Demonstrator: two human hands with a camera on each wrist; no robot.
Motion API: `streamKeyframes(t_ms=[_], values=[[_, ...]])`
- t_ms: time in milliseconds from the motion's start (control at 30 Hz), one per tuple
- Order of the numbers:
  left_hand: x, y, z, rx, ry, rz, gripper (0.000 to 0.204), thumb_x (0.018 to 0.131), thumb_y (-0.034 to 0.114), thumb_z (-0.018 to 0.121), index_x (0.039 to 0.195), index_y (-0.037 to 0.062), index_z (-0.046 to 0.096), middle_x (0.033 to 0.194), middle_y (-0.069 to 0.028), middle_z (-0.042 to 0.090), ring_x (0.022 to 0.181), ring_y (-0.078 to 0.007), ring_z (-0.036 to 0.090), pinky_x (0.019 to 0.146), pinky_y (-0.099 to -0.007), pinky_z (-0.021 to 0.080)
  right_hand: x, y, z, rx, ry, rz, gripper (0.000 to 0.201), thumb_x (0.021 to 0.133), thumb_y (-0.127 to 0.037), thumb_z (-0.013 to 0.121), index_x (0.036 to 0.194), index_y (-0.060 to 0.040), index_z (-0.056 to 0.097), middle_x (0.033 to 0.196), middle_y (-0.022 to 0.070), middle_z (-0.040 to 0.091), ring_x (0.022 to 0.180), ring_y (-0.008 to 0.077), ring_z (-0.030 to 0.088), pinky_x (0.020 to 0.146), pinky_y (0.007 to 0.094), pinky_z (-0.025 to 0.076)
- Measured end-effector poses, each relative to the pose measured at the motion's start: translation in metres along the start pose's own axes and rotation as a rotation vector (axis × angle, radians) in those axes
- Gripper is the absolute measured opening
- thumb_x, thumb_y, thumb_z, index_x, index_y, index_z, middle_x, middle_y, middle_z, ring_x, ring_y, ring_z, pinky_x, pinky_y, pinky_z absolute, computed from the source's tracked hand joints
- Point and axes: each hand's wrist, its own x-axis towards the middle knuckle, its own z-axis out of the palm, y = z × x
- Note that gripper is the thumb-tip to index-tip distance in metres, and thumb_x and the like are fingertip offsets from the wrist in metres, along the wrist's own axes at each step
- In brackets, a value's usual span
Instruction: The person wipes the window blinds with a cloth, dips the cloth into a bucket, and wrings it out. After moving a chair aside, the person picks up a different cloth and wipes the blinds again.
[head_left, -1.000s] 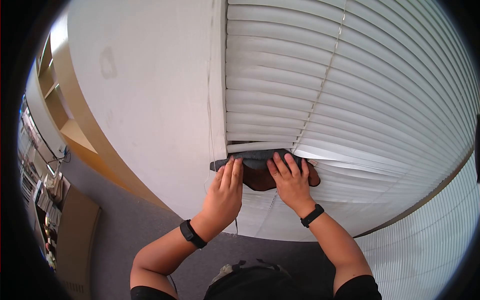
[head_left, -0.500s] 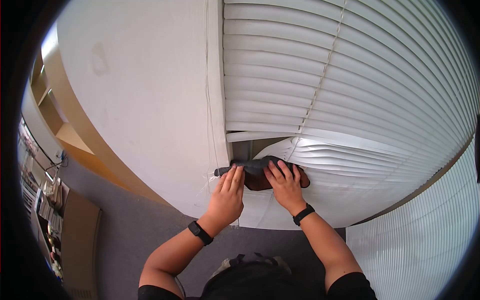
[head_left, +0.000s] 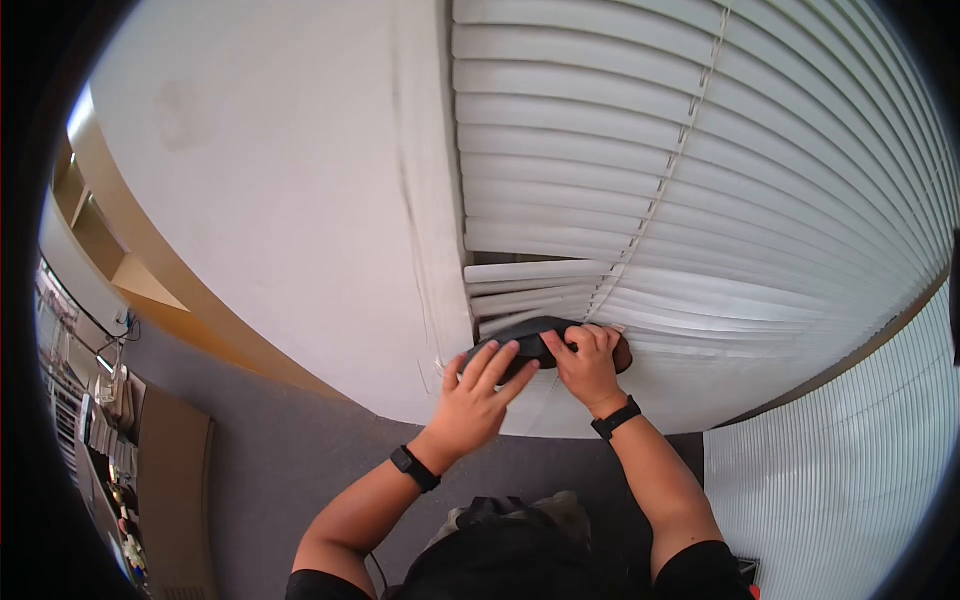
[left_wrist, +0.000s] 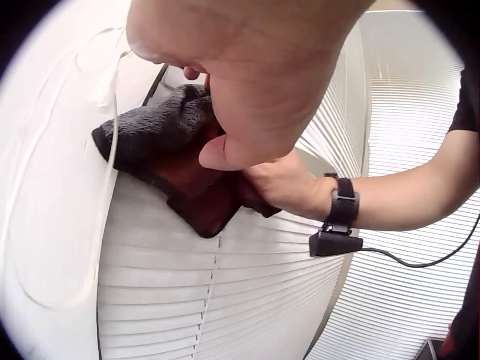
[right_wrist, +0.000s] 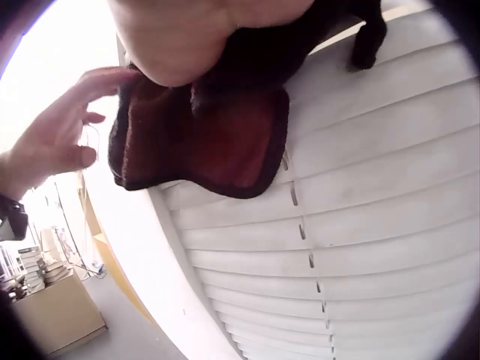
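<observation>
**Plush cloth (right_wrist: 240, 142) at the lower slats of a venetian blind (head_left: 560, 150)**

Location of cloth: against the blind's lower slats, at the side where the blind meets a white wall (head_left: 280, 200). One face is dark grey and fluffy; the other is reddish brown with a dark edging. Its lower part hangs loose over the slats.

Right hand (head_left: 588, 372): grips the cloth, fingers bent over it, thumb towards the left hand.

Left hand (head_left: 475, 405): fingers spread, tips touching the cloth nearer the wall. The left wrist view hides most of these fingers behind the palm.

Condition of blind: slats just above the cloth sit unevenly, with a dark gap near the frame. A ladder cord (head_left: 668, 180) runs down through the slats. A white cord (left_wrist: 114, 142) lies across the wall end of the cloth.

Person: black wristband (head_left: 415, 468) on the left wrist; on the right, a black strap (head_left: 616, 417) with a small black box (left_wrist: 335, 242) and a cable (left_wrist: 420, 264).

Surroundings: a second blind (head_left: 830, 510) stands to the right. To the left are grey flooring (head_left: 265, 450), a brown cabinet (head_left: 170, 490) topped with books (right_wrist: 34, 266), and a wooden shelving unit (head_left: 95, 225).
</observation>
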Motion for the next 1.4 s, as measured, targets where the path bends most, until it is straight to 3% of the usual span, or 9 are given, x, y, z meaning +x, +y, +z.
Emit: streamKeyframes(t_ms=[167,400,533,567,600,700,967,1300,1400], values=[[-0.004,0.011,0.018,-0.120,0.019,-0.148,0.059,0.076,0.012,0.066,0.132,0.0285,0.060,0.148,-0.0089,0.046,0.133,-0.0273,0.046,0.100,-0.0508,0.038,-0.002,-0.010,-0.032,0.162,0.047,-0.017,0.044,0.080,-0.010,0.073,0.121,-0.0264,0.073,0.091,-0.0030,0.046,0.093,0.0198,0.047,0.084,0.0404,0.036],[0.052,0.044,-0.042,-0.215,0.364,-0.119,0.049,0.073,0.013,0.080,0.118,0.0080,0.062,0.150,-0.0194,0.039,0.133,-0.0361,0.044,0.105,-0.0460,0.039,0.056,0.004,-0.094,0.202,0.411,-0.156,0.044,0.076,-0.006,0.076,0.113,-0.0289,0.075,0.098,0.0003,0.037,0.096,0.0242,0.040,0.091,0.0468,0.036],[0.102,0.034,-0.071,-0.035,0.605,-0.171,0.058,0.073,0.017,0.083,0.121,-0.0056,0.059,0.152,-0.0246,0.036,0.134,-0.0429,0.042,0.112,-0.0480,0.035,0.119,-0.001,-0.111,0.114,0.412,-0.055,0.048,0.076,-0.005,0.074,0.118,-0.0279,0.075,0.103,-0.0002,0.043,0.102,0.0217,0.044,0.093,0.0411,0.035],[0.111,0.026,-0.067,0.037,0.633,-0.241,0.040,0.087,0.017,0.068,0.124,0.0004,0.061,0.156,-0.0161,0.038,0.144,-0.0296,0.038,0.116,-0.0439,0.031,0.131,-0.004,-0.109,0.086,0.387,-0.029,0.049,0.077,-0.004,0.073,0.120,-0.0265,0.073,0.106,-0.0004,0.045,0.103,0.0218,0.044,0.093,0.0404,0.035],[0.113,0.017,-0.064,0.052,0.640,-0.245,0.040,0.087,0.017,0.068,0.124,0.0004,0.061,0.156,-0.0161,0.038,0.144,-0.0296,0.038,0.116,-0.0439,0.031,0.140,-0.008,-0.106,0.060,0.363,-0.003,0.051,0.077,-0.003,0.072,0.123,-0.0250,0.072,0.108,-0.0006,0.047,0.104,0.0219,0.045,0.094,0.0397,0.034],[0.107,0.002,-0.047,0.185,0.459,-0.275,0.037,0.096,0.012,0.051,0.129,-0.0007,0.060,0.160,-0.0135,0.036,0.147,-0.0269,0.036,0.120,-0.0437,0.026,0.144,-0.016,-0.084,0.045,0.281,0.005,0.050,0.082,-0.004,0.067,0.128,-0.0226,0.068,0.121,-0.0010,0.054,0.113,0.0216,0.048,0.097,0.0419,0.034],[0.078,-0.005,0.005,0.116,0.311,-0.371,0.050,0.090,0.014,0.056,0.138,-0.0027,0.053,0.159,-0.0225,0.034,0.148,-0.0342,0.033,0.121,-0.0507,0.020,0.105,-0.023,0.002,0.089,0.171,0.000,0.047,0.091,-0.024,0.063,0.138,-0.0249,0.059,0.147,-0.0002,0.050,0.139,0.0230,0.039,0.111,0.0505,0.026],[0.048,-0.011,0.041,-0.208,0.015,-0.266,0.081,0.076,0.011,0.065,0.148,-0.0098,0.034,0.154,-0.0343,0.029,0.147,-0.0468,0.026,0.119,-0.0566,0.023,0.056,-0.028,0.040,0.025,0.071,0.032,0.044,0.088,-0.019,0.068,0.131,-0.0242,0.063,0.144,0.0032,0.046,0.137,0.0288,0.036,0.109,0.0552,0.028],[0.044,-0.018,0.033,-0.338,-0.013,-0.195,0.077,0.077,0.012,0.064,0.145,-0.0108,0.037,0.154,-0.0338,0.030,0.146,-0.0443,0.029,0.119,-0.0543,0.024,0.059,-0.031,0.037,0.093,0.111,0.048,0.043,0.085,-0.016,0.070,0.127,-0.0237,0.064,0.136,0.0047,0.049,0.129,0.0297,0.041,0.107,0.0534,0.030]])
